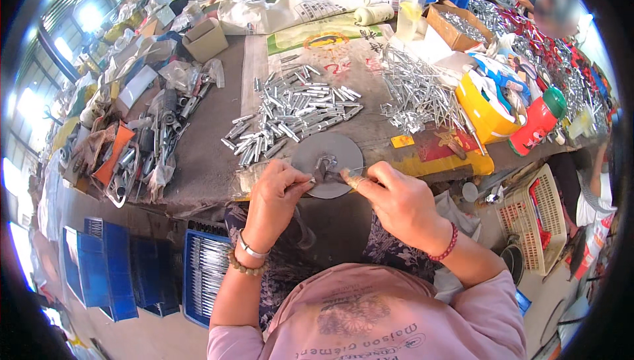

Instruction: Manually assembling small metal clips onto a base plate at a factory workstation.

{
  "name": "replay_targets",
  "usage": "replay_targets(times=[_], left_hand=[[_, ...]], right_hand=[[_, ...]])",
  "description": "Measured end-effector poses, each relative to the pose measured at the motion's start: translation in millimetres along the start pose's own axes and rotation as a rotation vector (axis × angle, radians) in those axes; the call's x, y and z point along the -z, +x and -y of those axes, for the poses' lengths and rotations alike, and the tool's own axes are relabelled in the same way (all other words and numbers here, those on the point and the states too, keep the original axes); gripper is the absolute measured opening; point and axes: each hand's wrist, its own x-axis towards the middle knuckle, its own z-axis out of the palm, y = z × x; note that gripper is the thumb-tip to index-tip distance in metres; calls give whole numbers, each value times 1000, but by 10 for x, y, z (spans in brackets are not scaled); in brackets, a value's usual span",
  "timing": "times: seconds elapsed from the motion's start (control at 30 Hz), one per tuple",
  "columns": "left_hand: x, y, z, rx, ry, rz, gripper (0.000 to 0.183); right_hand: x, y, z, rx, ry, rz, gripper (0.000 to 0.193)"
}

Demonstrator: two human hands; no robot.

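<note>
A round grey disc [343, 148] lies at the table's front edge, with a small heap of dark metal bits [323, 164] at its middle. My left hand [272, 195] is at the disc's left side, thumb and forefinger pinched on a tiny piece too small to name. Across from it, my right hand [404, 203] is closed, its thumb and forefinger pressed together over the disc's right edge; what they hold is hidden. Just beyond the disc spreads a pile of short silvery metal rods [297, 109]. Thinner long metal rods [419, 89] lie in another pile to its right.
Tools and scraps [165, 115] crowd the table's left. A yellow container [485, 112] and a red bottle with green cap [538, 122] stand right, near a drink cup [411, 13]. Blue bins [109, 267] and a beige basket [535, 221] are below. Other people work beyond.
</note>
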Motion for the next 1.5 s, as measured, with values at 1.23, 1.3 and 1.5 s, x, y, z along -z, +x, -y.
replay_targets(times=[1.23, 1.3, 1.5], left_hand=[[24, -20, 89, 7, -71, 21, 14], [18, 7, 79, 21, -83, 22, 14], [64, 41, 79, 78, -142, 45, 14]], right_hand=[[-146, -74, 103, -4, -69, 87, 49], [-81, 12, 71, -29, -87, 133, 47], [225, 262, 200, -54, 202, -263, 51]])
